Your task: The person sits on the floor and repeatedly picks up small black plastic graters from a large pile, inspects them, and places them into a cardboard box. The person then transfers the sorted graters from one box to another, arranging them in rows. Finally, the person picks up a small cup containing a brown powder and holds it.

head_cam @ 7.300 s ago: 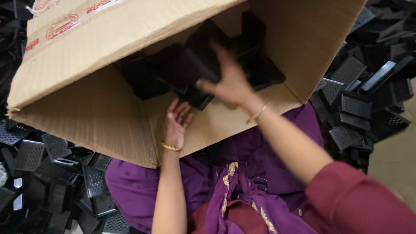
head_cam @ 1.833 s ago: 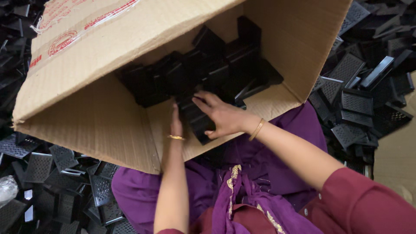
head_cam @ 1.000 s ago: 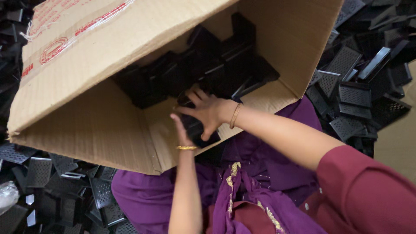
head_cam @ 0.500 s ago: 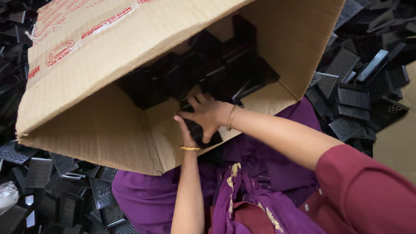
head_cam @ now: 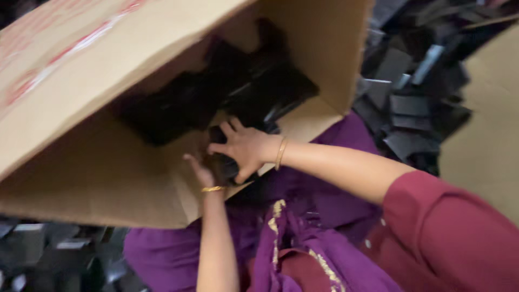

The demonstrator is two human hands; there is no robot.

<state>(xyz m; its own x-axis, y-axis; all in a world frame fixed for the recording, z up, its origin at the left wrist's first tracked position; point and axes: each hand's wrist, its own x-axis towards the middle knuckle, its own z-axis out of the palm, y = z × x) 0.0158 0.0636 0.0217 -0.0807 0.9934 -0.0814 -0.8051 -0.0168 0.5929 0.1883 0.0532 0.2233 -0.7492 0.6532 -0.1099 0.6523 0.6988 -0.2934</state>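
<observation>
Overhead, a large cardboard box (head_cam: 108,178) lies tipped on its side across the person's lap, its open mouth facing them, and its upper wall hides most of what sits deep inside. Within it a heap of black plastic parts (head_cam: 216,97) fills the back. The right hand (head_cam: 246,148) rests at the box mouth with its fingers (head_cam: 230,130) spread over one black plastic piece (head_cam: 230,165), gripping it (motion blur hides the exact hold). The left hand (head_cam: 201,172) is just beside it, touching the same piece from below; I cannot tell whether its fingers are closed. Both wrists carry gold bangles (head_cam: 280,153). Purple cloth (head_cam: 303,243) covers the lap. More black parts (head_cam: 411,113) lie scattered on the floor (head_cam: 486,130) at both sides.
</observation>
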